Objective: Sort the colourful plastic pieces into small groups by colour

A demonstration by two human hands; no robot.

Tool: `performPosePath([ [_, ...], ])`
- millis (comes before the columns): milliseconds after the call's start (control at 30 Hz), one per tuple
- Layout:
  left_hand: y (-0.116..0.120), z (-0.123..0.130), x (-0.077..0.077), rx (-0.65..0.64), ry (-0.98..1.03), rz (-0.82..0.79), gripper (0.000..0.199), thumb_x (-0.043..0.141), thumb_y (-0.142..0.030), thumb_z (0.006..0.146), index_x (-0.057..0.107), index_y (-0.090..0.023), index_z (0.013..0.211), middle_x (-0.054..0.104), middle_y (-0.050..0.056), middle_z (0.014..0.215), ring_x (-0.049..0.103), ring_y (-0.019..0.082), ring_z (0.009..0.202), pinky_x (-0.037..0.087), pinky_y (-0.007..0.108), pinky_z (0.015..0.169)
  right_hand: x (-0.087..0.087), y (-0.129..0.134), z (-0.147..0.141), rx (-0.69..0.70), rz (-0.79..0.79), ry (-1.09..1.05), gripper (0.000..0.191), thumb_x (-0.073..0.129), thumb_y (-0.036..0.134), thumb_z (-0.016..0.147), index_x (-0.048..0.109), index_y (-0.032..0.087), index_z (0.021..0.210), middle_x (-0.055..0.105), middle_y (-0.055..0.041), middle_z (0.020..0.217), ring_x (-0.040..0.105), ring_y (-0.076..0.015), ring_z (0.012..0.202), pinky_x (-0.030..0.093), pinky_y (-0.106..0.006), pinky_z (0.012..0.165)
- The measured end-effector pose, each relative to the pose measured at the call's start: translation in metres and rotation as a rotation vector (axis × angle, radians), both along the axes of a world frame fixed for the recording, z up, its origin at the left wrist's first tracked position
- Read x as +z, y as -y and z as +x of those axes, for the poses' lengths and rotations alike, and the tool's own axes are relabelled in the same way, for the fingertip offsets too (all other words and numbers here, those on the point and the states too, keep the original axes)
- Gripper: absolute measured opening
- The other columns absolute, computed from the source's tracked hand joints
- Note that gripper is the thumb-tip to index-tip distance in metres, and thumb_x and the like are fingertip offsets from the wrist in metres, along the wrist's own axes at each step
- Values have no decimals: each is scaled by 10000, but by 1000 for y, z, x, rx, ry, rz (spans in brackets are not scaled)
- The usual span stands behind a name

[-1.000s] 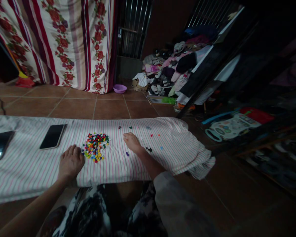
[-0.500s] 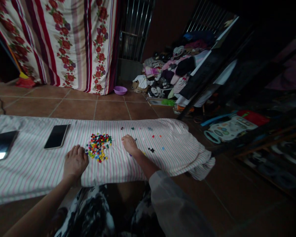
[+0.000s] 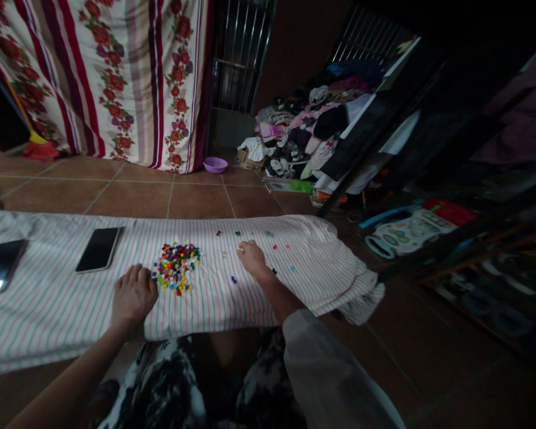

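Multicoloured plastic beads (image 3: 176,268) lie heaped on a striped cloth (image 3: 49,304) between our hands; our left hand (image 3: 134,296) rests open just beside them; our right hand (image 3: 252,259) curls among scattered beads, its hold unclear.

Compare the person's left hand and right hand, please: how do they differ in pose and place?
The left hand lies flatter with spread fingers, at the left edge of the heap of coloured beads; the right hand is curled, fingertips down, right of the heap among scattered beads. The left arm looks bare, while the right arm comes out of a pale sleeve. Both hands are palm-down on the striped cloth.
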State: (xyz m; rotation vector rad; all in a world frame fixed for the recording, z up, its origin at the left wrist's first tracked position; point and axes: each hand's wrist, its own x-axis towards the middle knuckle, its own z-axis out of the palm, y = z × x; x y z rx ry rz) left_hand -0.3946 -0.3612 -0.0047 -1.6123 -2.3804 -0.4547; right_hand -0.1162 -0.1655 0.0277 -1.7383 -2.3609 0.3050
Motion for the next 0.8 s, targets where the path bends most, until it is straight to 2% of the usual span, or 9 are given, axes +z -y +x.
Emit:
performPosePath([
  [100,0,0,1,-4,-9,-14,302,399,-269,882,604,-139,1061,599,174,1300,514,302,1251,395,439,992,-9,0,2,-23,-34,35,242,565,184,895,706,188,1093,647,-107,1123,622,-181,993,449,-243,841],
  [233,1,1,2,-5,-16,-12,318,374,-279,899,598,-135,1073,589,178,1313,513,311,1255,404,442,983,-18,0,-3,6,-32,6,268,498,122,915,706,173,1075,645,-112,1104,620,-174,966,455,-240,832],
  [400,1,1,4,-11,-16,-24,324,369,-270,902,601,-127,1079,592,186,1303,513,321,1262,409,455,990,-20,-1,-2,35,-47,-23,254,520,140,916,694,172,1098,630,-99,1131,604,-164,1004,443,-234,865],
  [533,1,2,6,-11,-13,-30,329,360,-269,902,598,-126,1078,593,183,1302,524,321,1248,410,450,990,-18,-2,10,65,-9,-77,254,534,194,933,679,197,1142,623,-77,1178,602,-154,1027,433,-231,885],
  [667,1,2,5,-6,-20,-37,337,339,-276,911,595,-128,1075,594,179,1301,527,314,1246,406,442,992,-11,-8,32,-77,38,-41,265,523,244,958,668,210,1177,615,-92,1207,608,-169,1039,433,-243,876],
  [800,0,1,3,-1,-53,-32,323,342,-276,916,588,-138,1075,594,174,1296,521,303,1254,408,436,990,-8,-15,51,-152,-30,49,279,560,244,936,675,197,1186,626,-119,1186,601,-191,1063,433,-256,871],
])
